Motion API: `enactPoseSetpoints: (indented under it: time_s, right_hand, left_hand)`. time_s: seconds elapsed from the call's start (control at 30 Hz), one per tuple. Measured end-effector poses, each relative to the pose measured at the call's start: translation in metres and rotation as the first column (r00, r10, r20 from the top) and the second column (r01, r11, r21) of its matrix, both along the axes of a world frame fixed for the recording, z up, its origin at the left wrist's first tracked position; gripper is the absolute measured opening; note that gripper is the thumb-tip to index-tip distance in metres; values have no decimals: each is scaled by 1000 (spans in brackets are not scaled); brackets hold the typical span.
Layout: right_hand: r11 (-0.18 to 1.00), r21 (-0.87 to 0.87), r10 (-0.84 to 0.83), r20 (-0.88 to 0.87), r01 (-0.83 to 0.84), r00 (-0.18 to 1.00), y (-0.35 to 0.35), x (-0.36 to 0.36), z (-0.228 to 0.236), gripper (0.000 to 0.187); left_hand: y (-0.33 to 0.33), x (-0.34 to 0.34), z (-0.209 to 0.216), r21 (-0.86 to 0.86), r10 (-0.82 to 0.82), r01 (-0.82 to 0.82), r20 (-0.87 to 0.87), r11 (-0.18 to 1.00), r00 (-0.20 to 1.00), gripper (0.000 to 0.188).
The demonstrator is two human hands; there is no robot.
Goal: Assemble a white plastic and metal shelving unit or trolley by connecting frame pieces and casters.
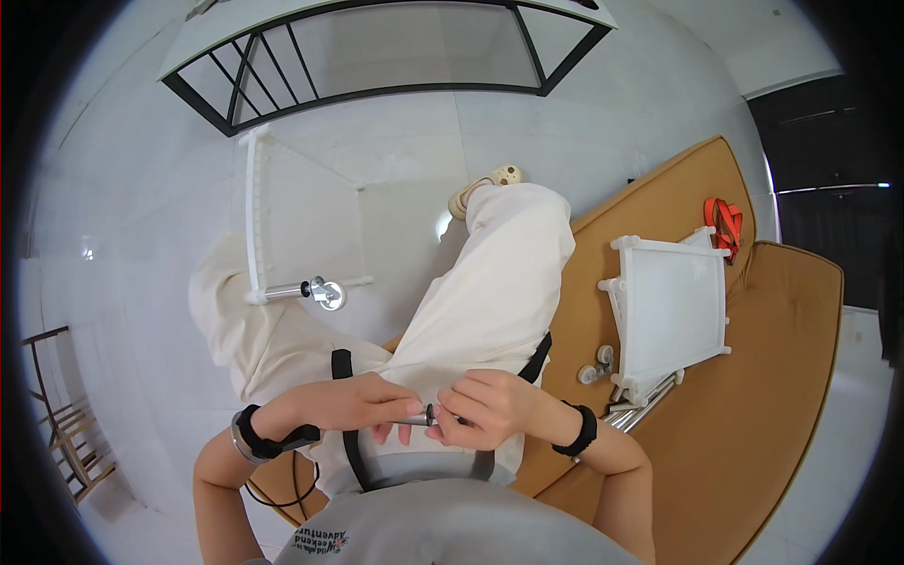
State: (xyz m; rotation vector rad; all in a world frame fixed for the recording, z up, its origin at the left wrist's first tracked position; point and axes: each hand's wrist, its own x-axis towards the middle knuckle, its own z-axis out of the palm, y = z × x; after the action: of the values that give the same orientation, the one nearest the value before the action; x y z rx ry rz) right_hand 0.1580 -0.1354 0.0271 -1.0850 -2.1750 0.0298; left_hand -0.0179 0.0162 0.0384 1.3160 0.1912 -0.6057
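Above my lap, my left hand (369,403) is wrapped round a short silver metal tube (411,420) with a black collar at its right end. My right hand (490,407) pinches at that black end, and its fingers hide what lies beyond the collar. Farther out, beside my left leg, a white plastic shelf frame (252,207) stands tipped on its side. From its near corner sticks a silver tube with a black collar and a caster wheel (329,294) on it.
On the tan sofa (659,202) to my right lie stacked white shelf trays (670,306), loose metal tubes (645,414), caster wheels (597,365) and an orange strap (723,226). A white table with black legs (395,92) stands ahead, a brown rack (71,424) far left.
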Motion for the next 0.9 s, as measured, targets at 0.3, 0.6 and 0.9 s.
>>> enactPoseSetpoints:
  time_s: [0.3, 0.6, 0.9]
  right_hand:
    - [998, 34, 61, -107, -58, 992, -5, -1, 4, 28]
    - [988, -148, -94, -358, 43, 929, 1, -17, 0, 15]
    - [300, -906, -776, -413, -297, 477, 23, -4, 0, 19]
  left_hand:
    - [-6, -5, 15, -74, -63, 65, 30, 995, 998, 31]
    - [-14, -16, 22, 259, 88, -189, 357, 947, 930, 28]
    - [-9, -5, -10, 647, 28, -402, 506, 648, 862, 26]
